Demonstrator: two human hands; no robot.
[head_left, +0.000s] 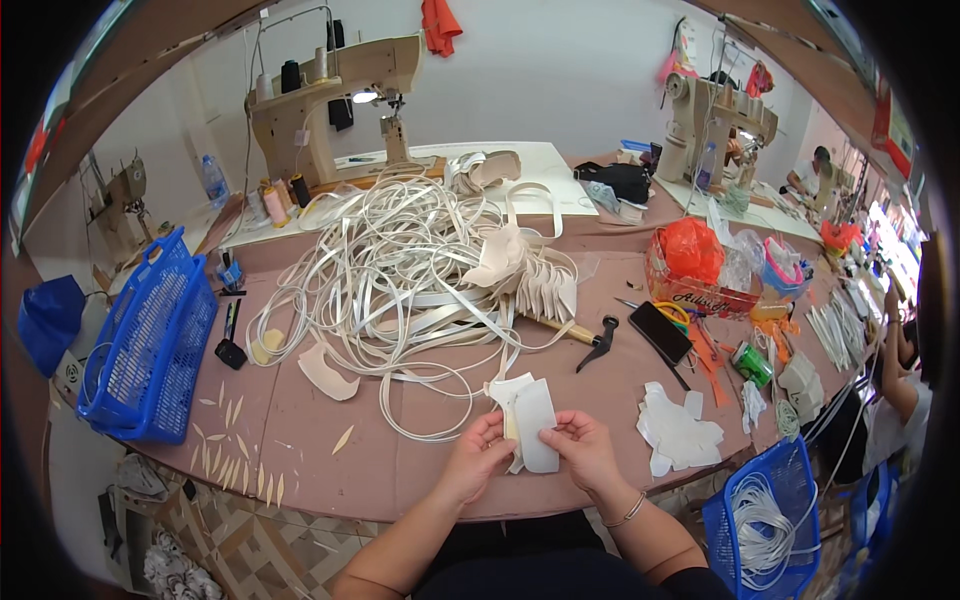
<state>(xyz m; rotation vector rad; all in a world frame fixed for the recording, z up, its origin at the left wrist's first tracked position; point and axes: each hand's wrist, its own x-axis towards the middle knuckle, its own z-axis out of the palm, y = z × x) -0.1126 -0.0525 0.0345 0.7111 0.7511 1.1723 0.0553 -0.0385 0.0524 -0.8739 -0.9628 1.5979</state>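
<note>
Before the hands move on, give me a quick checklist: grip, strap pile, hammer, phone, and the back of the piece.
1. Left hand on the work: ok, thumb and fingers pinch the white pieces.
2. Right hand on the work: ok, thumb lies on the front piece's right side.
3. Strap pile well away from the hands: not ok, a loop lies right beside the left hand.
4. Hammer out of the hands: ok, it lies beyond them, untouched.
5. Phone set down: ok, lying with its screen dark.
6. Back of the front piece clean: cannot tell, it faces away.
</note>
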